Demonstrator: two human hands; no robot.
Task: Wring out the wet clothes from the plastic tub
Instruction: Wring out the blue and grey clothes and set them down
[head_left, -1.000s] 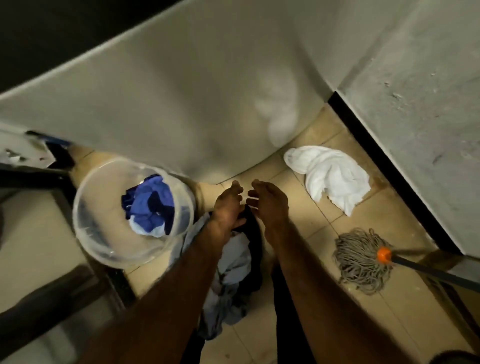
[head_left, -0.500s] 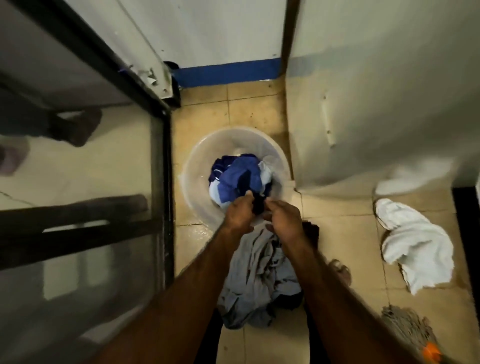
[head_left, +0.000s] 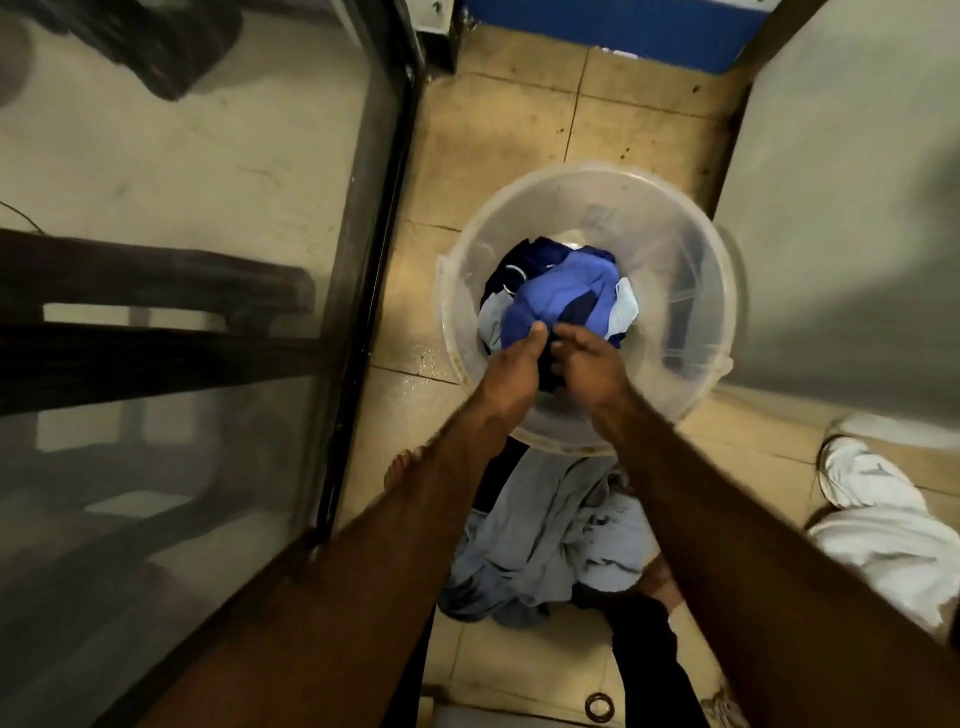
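Note:
A clear plastic tub (head_left: 691, 270) stands on the tiled floor ahead of me. Inside it lies a bundle of wet blue clothes (head_left: 561, 299) with pale and navy pieces mixed in. Both my hands reach into the tub's near side. My left hand (head_left: 514, 364) grips the lower edge of the blue cloth, thumb pressed on it. My right hand (head_left: 592, 358) is close beside it with curled fingers on a dark navy garment (head_left: 550, 376) that shows between the two hands.
A pale grey-blue garment (head_left: 550, 540) lies heaped on the floor between my feet, just below the tub. A white cloth (head_left: 878, 540) lies at the right. A glass panel in a dark frame (head_left: 363, 260) borders the left, a grey wall (head_left: 841, 208) the right.
The view swung from the white cloth and mop toward the tub. Both hands moved forward from above the floor garment into the tub and took hold of the clothes there.

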